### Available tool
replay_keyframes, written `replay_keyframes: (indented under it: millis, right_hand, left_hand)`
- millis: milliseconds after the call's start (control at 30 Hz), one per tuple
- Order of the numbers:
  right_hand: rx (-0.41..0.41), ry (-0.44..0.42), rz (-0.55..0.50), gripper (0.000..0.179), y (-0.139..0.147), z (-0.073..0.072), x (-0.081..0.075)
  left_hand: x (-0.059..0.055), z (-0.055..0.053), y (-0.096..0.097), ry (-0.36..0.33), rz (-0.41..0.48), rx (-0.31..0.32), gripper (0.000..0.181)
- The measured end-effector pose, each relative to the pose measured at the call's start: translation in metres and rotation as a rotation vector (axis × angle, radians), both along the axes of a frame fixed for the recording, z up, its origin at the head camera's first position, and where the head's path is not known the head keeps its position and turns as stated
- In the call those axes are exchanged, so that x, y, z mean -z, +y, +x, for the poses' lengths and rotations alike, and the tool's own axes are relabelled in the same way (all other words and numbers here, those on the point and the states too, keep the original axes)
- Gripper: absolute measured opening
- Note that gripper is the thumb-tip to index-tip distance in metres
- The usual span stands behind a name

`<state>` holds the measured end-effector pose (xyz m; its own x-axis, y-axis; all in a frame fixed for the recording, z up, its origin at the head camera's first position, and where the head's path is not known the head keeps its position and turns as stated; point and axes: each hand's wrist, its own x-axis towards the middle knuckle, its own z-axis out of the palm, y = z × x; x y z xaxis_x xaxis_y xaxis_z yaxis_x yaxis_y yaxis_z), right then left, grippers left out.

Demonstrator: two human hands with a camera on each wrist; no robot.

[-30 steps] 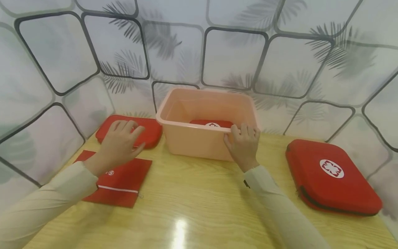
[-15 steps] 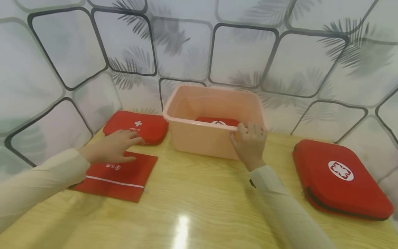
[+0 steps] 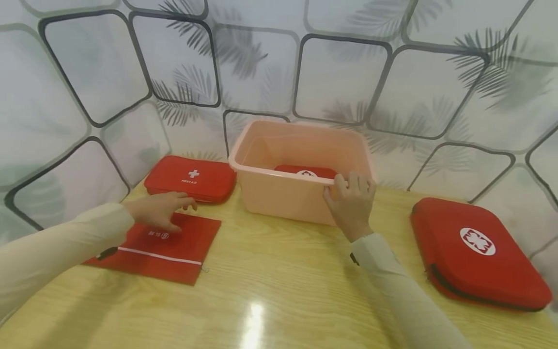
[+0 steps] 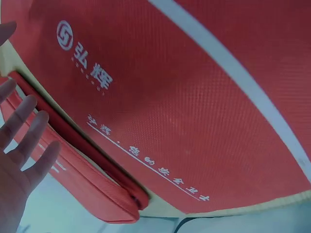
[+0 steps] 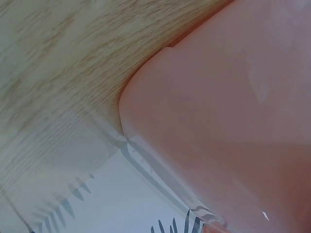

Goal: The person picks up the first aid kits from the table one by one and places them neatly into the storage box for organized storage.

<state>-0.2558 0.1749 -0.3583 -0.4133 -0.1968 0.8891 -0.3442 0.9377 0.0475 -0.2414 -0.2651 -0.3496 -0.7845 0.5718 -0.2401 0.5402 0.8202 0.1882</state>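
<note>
My left hand (image 3: 158,209), fingers spread and slightly bent, hovers over a flat red zip pouch (image 3: 185,245) with a white zip line and printed characters. In the left wrist view the pouch (image 4: 160,107) fills most of the frame, with the fingers (image 4: 29,138) at the left. Just beyond it lies a red first aid case (image 3: 187,177) with a white cross. My right hand (image 3: 352,206) grips the front rim of a peach plastic bin (image 3: 283,196), fingers over the edge near its right corner. Inside the bin shows a red case (image 3: 324,171) with a white emblem, partly hidden by the front wall.
A thick red zipped case (image 3: 492,271) with a round white emblem lies at the right on the wooden table (image 3: 270,271). A patterned wall (image 3: 335,82) stands close behind the bin and wraps round both sides.
My left hand has moved left and down, from in front of the first aid case to over the flat pouch. The right hand keeps its grip on the bin's rim. The view has shifted slightly.
</note>
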Motion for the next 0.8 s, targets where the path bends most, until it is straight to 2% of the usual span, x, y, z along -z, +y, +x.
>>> replay_keyframes:
  millis: [200,467,533,800]
  right_hand:
    - [-0.001,-0.006,-0.007,0.021,0.000,0.000,0.001]
    - [0.000,-0.008,0.004,0.022,0.001,0.000,0.001]
    - [0.002,-0.005,0.010,0.022,0.002,-0.001,0.001]
    - [0.013,0.002,0.021,0.023,0.002,-0.001,0.002]
  left_hand:
    - [0.004,-0.012,-0.007,-0.090,0.068,-0.057,0.058]
    - [0.017,-0.026,-0.018,-0.207,0.054,-0.160,0.064]
    - [0.017,-0.031,-0.019,-0.248,0.043,-0.179,0.062]
    - [0.000,-0.051,-0.013,-0.426,-0.057,-0.099,0.049]
